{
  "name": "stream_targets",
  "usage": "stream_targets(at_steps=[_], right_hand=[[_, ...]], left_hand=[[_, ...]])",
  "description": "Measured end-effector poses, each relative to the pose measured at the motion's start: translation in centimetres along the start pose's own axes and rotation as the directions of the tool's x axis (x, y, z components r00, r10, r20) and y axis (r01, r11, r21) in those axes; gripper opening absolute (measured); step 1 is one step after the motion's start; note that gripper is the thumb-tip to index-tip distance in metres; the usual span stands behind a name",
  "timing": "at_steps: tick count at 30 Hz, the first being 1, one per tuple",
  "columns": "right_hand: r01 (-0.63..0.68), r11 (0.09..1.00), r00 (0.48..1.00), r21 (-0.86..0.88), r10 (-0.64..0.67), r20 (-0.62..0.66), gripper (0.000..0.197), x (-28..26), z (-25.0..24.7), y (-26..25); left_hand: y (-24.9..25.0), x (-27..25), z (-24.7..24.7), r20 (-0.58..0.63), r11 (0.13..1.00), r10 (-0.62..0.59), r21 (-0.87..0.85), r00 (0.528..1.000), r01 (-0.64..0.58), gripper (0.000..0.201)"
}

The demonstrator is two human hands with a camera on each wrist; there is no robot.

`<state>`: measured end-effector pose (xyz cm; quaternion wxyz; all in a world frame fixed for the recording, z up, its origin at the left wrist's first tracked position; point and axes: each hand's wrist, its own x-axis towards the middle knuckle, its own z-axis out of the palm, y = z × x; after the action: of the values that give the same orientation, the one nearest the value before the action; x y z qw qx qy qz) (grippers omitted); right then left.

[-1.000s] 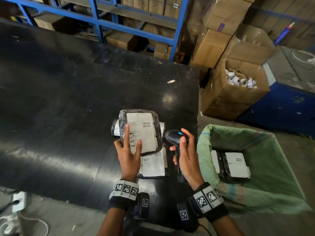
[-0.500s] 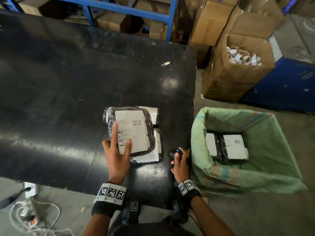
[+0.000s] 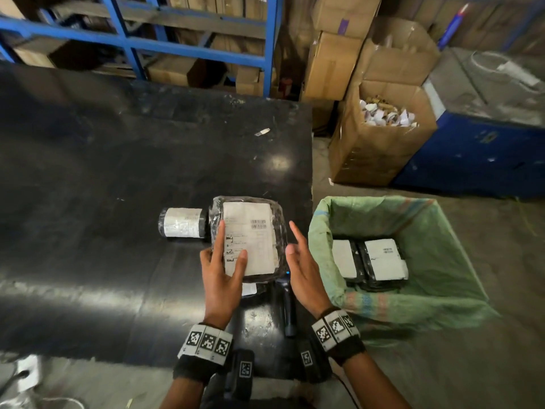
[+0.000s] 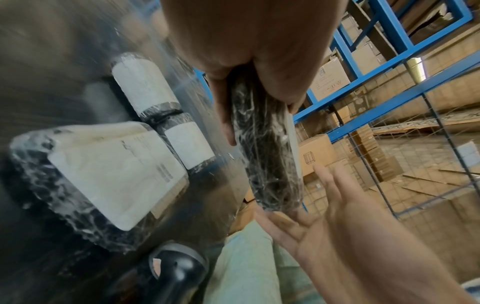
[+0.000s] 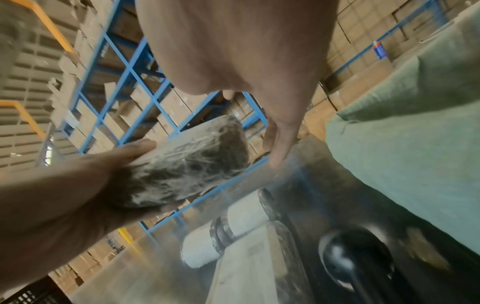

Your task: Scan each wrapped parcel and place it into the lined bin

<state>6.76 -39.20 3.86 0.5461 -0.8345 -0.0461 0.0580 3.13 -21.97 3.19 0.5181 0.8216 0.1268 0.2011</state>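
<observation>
My left hand [image 3: 225, 261] grips a flat black parcel [image 3: 250, 236] wrapped in clear film, white label up, held above the black table [image 3: 118, 172]. In the left wrist view the thumb and fingers pinch the parcel [image 4: 267, 156] edge-on. My right hand [image 3: 299, 256] is open, fingers straight, just beside the parcel's right edge and holding nothing. The black scanner [image 3: 288, 305] lies on the table under the hands. A labelled cylindrical parcel [image 3: 181, 222] lies to the left, and another flat parcel [image 4: 114, 174] rests below. The green-lined bin [image 3: 427, 228] at right holds two labelled parcels [image 3: 383, 259].
An open cardboard box [image 3: 380, 149] of paper scraps stands behind the bin, with stacked cartons [image 3: 333, 63] and blue shelving [image 3: 191, 48] at the back. A blue cabinet [image 3: 477, 154] is at far right. A small scrap [image 3: 262, 131] lies near the table's far edge.
My right hand set the scanner on the table, let it go and opened beside the parcel. My left hand lifted the parcel off the pile and carried it rightward, which uncovers the cylindrical parcel.
</observation>
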Motion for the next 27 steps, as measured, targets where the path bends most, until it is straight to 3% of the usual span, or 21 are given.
stream_targets(at_steps=[5,14,18,22,27], right_hand=[[0.076,0.993,0.996,0.092,-0.072,-0.042,0.049,0.6,-1.6,-0.8],[0.041,0.999,0.981,0.007,-0.039,-0.192,0.049,0.7,-10.6,2.1],[-0.029,0.999,0.978,-0.04,0.02,-0.209,0.048,1.8,-16.8,5.0],[-0.158,0.968,0.972,-0.195,0.118,-0.204,0.052,4.8,-21.8,11.9],[-0.334,0.865,0.938,-0.375,0.344,-0.04,0.053,10.5,-24.7,18.6]], left_hand=[[2.8,-0.4,2.9,0.062,0.998,0.035,-0.052,0.997,-0.032,0.071],[6.8,-1.0,11.4,0.205,0.993,0.05,-0.115,0.977,-0.027,0.074],[8.3,-1.5,16.8,0.284,0.996,0.068,0.044,0.956,-0.084,0.07],[6.8,-1.9,22.1,0.335,0.953,0.062,0.26,0.94,-0.156,0.062],[4.6,-3.4,26.4,0.459,0.849,-0.015,0.476,0.888,-0.232,0.064]])
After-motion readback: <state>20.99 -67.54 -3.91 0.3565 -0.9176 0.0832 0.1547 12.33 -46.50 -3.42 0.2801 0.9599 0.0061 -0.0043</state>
